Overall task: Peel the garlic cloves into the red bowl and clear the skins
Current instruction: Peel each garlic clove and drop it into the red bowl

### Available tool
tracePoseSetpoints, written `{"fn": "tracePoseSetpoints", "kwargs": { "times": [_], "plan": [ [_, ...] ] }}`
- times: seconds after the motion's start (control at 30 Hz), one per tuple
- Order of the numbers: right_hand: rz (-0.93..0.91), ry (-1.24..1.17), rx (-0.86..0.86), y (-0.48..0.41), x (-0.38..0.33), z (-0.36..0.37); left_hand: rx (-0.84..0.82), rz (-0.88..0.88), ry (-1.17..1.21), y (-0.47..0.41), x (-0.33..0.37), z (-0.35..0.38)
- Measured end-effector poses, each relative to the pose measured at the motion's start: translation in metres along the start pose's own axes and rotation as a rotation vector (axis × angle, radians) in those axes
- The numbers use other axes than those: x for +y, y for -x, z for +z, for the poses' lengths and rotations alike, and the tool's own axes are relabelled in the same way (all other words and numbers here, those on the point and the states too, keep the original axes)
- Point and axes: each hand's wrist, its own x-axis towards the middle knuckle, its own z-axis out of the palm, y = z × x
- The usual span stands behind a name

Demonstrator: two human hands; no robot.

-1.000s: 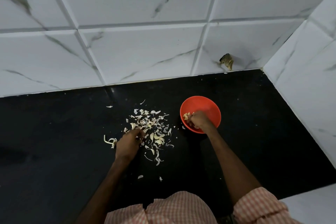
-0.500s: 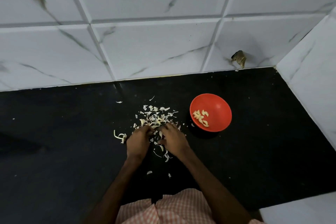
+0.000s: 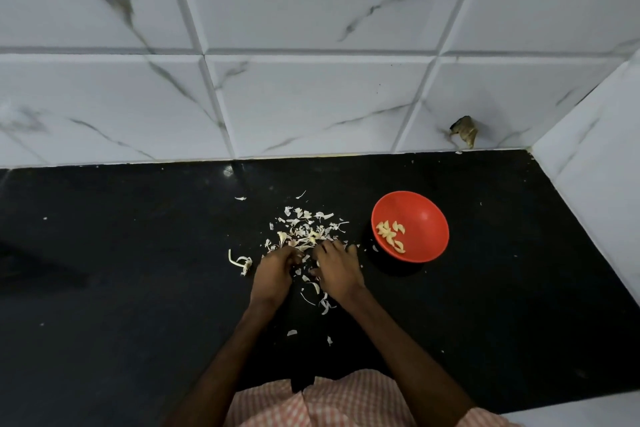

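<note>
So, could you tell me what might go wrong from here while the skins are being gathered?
1. The right hand works close to the red bowl; a sweep could flick skins from the pile onto the peeled cloves.
2. A few stray skins lie apart from the pile, nearer the person, and could be missed.
3. The left hand and right hand cover part of the pile, so an unpeeled clove might be swept away unseen.

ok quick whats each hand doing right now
left hand: curled into the garlic skins, hold cannot be told
right hand: likewise curled there, cannot be told
</note>
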Motion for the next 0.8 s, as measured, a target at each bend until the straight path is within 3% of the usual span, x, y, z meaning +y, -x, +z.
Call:
{"fn": "tracePoseSetpoints", "kwargs": {
  "times": [0.1,0.2,0.27,0.4,0.63,0.8],
  "plan": [
    [-0.011,-0.012,0.022,0.003,-0.003,0.002,0.031,-0.046,0.037,0.001,-0.001,0.0],
    [0.036,-0.409,0.182,0.008,-0.003,0.001,0.031,-0.052,0.061,-0.001,-0.004,-0.002],
    [0.058,-0.693,0.234,0.011,-0.001,-0.006,-0.052,-0.002,0.111,-0.002,-0.001,-0.002],
    [0.102,-0.958,0.281,0.021,-0.003,-0.018,-0.196,0.109,0.103,0.004,0.006,0.005],
    [0.124,-1.025,0.29,0.029,0.002,-0.026,-0.22,0.09,0.171,0.008,0.016,0.008],
    [0.113,-1.01,0.176,0.028,0.002,-0.035,-0.262,0.094,0.087,0.006,0.015,0.004]
  ]
}}
